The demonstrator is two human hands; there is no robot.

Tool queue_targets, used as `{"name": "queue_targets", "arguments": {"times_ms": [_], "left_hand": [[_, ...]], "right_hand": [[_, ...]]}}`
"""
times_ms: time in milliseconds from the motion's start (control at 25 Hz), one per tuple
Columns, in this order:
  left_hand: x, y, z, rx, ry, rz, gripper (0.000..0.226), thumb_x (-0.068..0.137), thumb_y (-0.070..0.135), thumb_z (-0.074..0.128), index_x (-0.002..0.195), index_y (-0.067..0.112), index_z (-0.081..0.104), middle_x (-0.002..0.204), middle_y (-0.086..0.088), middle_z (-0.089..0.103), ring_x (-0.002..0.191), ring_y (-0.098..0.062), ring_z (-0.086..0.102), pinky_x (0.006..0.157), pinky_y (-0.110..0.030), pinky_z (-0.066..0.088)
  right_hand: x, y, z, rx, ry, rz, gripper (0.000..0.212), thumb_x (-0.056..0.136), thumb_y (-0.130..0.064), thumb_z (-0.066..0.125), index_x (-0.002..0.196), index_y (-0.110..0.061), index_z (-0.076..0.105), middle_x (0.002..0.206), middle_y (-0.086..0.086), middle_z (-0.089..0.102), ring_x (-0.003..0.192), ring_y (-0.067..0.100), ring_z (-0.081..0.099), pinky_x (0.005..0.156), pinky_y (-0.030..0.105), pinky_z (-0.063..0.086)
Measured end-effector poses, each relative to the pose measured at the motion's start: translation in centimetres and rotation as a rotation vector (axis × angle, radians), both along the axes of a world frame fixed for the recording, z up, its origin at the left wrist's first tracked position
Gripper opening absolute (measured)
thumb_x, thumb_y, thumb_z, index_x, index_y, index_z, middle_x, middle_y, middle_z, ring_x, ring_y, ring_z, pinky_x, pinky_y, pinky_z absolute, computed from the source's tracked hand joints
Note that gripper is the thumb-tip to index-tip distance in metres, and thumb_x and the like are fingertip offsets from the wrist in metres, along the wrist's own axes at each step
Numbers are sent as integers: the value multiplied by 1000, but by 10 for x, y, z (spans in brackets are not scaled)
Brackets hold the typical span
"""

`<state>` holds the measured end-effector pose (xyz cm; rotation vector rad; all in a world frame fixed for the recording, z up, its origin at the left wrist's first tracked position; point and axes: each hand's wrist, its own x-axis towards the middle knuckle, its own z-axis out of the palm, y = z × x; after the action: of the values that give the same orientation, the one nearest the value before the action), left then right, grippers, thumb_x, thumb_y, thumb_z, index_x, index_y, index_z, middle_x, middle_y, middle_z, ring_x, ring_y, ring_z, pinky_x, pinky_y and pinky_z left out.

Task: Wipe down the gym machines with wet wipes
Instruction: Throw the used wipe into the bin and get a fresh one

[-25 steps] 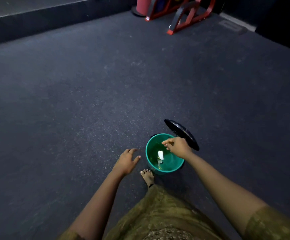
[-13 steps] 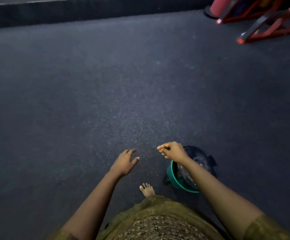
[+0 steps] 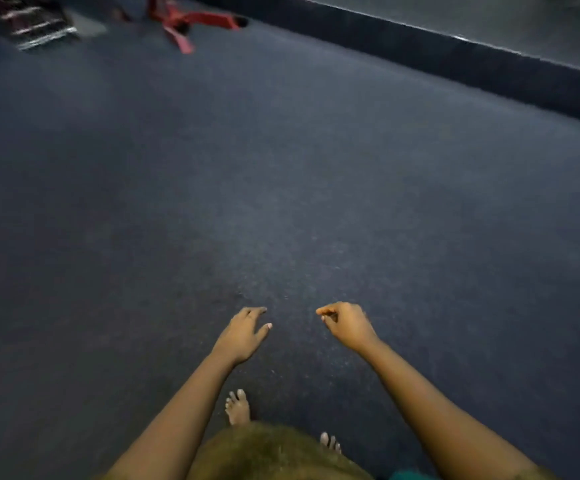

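Hands are held out over the dark gym floor (image 3: 281, 202), and no wet wipe is seen in either. The left hand (image 3: 245, 332) is spread loosely, palm down, fingers relaxed and apart. The right hand (image 3: 345, 325) is curled, its fingertips drawn in toward the thumb, and nothing is shown between them. The two are kept near each other but apart, above a bare foot (image 3: 238, 407) and a green garment (image 3: 271, 452).

The only machine clearly shown, a red frame (image 3: 195, 24), is seen far ahead of the left hand and off to its left, well apart from both hands. A blurred striped shape (image 3: 35, 26), perhaps a weight stack, is made out further to that side. A raised dark ledge (image 3: 454, 60) is seen far ahead of the right hand, to its right.

No machine is being touched, and no wiped surface can be judged from this view. The work is judged to be between machines — a wipe is yet to be taken up and the red frame, at least, yet to be reached. A teal sliver (image 3: 409, 475) below the right forearm cannot be identified.
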<state>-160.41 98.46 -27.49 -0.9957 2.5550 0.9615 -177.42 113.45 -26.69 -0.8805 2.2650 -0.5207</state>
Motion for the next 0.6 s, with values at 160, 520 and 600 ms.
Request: {"name": "queue_targets", "arguments": {"times_ms": [160,520,600], "left_hand": [[85,-91,4,-16,3,320,51,100,35,44,146,16,33,147,-8,36,136,-23,35,109,-30,27],[360,-264,30,-100,-40,937,52,100,35,43,146,16,31,149,-7,33,136,-24,34,109,-32,30],[420,-286,33,-111,-57,1073,53,100,36,43,147,16,30,150,-8,32,136,-24,34,109,-33,30]], "right_hand": [[51,-144,4,-55,87,361,26,92,-16,52,113,-16,67,121,3,62,112,21,58,95,30,42],[313,-446,30,-166,180,1128,39,95,-24,48,134,-16,49,136,7,47,125,22,45,105,31,35],[382,-500,39,-170,207,1285,43,96,-26,47,137,-15,45,139,8,43,128,24,41,106,35,35]]}}
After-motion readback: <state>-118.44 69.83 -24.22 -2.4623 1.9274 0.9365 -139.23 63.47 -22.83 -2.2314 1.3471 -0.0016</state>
